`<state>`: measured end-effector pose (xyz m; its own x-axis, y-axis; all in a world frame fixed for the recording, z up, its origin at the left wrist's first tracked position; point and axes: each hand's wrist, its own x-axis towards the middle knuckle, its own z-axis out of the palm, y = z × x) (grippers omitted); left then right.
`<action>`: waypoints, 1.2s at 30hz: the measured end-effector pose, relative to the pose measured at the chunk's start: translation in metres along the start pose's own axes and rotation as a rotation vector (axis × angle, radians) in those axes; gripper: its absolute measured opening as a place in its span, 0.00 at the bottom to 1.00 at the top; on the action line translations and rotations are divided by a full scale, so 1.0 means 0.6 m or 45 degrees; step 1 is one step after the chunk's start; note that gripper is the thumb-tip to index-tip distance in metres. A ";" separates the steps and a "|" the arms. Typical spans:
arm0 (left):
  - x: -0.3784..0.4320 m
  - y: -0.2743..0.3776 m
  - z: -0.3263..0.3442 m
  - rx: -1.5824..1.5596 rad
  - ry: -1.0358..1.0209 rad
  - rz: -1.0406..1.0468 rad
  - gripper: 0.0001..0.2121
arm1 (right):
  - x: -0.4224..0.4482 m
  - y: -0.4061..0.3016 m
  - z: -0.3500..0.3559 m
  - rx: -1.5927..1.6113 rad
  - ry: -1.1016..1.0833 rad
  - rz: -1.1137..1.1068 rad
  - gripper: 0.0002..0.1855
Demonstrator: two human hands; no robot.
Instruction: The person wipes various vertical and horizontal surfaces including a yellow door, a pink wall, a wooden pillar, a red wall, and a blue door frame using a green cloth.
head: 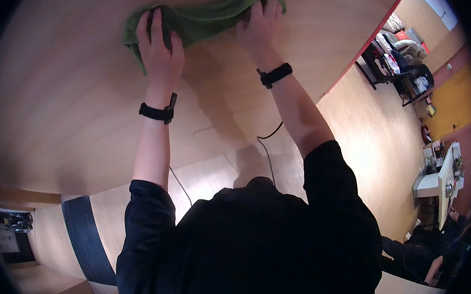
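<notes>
A green cloth [202, 24], folded and creased, is stretched sideways against a light wood-grained panel [73, 105]. The fingers of my left hand [158, 54] curl over its left end, where a corner hangs down. My right hand [261, 32], slightly blurred, grips the cloth near its right end. Both arms reach up and away from my body, with a black band around each wrist. Part of the fingertips is hidden in the cloth's folds. A shadow falls on the panel between my arms.
A thin black cable [264, 139] runs down near my chest. Along the panel's right side is a red edge [369, 41]. Beyond it stand a rack of folded clothes [389, 56], a white desk [428, 184] with small items, and a person in dark clothing [419, 253]. A dark strip [87, 239] lies lower left.
</notes>
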<state>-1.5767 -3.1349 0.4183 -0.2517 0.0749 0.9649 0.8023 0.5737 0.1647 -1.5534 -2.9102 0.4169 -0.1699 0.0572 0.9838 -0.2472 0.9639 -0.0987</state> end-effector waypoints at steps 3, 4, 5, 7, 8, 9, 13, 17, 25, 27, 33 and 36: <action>-0.016 -0.057 -0.037 -0.019 -0.010 -0.080 0.29 | 0.004 -0.069 0.032 -0.004 -0.042 -0.112 0.28; -0.021 -0.074 -0.050 -0.037 -0.003 -0.112 0.30 | 0.005 -0.087 0.043 0.010 -0.076 -0.122 0.31; -0.027 -0.090 -0.064 0.065 0.022 -0.104 0.31 | 0.007 -0.106 0.054 0.025 -0.108 -0.133 0.33; -0.033 -0.118 -0.094 0.267 0.069 -0.079 0.33 | 0.025 -0.165 0.056 -0.104 -0.159 -0.188 0.36; -0.036 -0.133 -0.106 0.257 0.082 -0.114 0.33 | 0.030 -0.191 0.056 -0.169 -0.179 -0.216 0.37; -0.039 -0.147 -0.112 0.232 0.095 -0.144 0.33 | 0.026 -0.205 0.061 -0.192 -0.255 -0.181 0.37; -0.064 -0.173 -0.129 0.398 -0.042 -0.245 0.35 | -0.012 -0.231 0.112 -0.063 -0.350 -0.060 0.38; -0.110 -0.175 -0.124 0.527 -0.132 -0.342 0.38 | -0.042 -0.236 0.129 0.002 -0.358 -0.174 0.38; -0.164 -0.171 -0.099 0.468 -0.132 -0.393 0.40 | -0.048 -0.256 0.111 0.028 -0.403 -0.151 0.39; -0.160 -0.167 -0.103 0.324 -0.034 -0.349 0.39 | -0.028 -0.268 0.092 0.012 -0.423 -0.100 0.39; -0.054 -0.145 -0.098 0.216 0.112 -0.218 0.33 | 0.039 -0.236 0.098 0.043 -0.130 -0.099 0.39; 0.018 -0.114 -0.099 0.241 0.089 -0.120 0.31 | 0.061 -0.190 0.082 -0.126 -0.133 -0.026 0.40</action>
<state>-1.6023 -3.2219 0.4293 -0.2772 -0.0389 0.9600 0.6598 0.7187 0.2196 -1.5785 -3.0310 0.4569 -0.2656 0.0146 0.9640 -0.1569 0.9859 -0.0582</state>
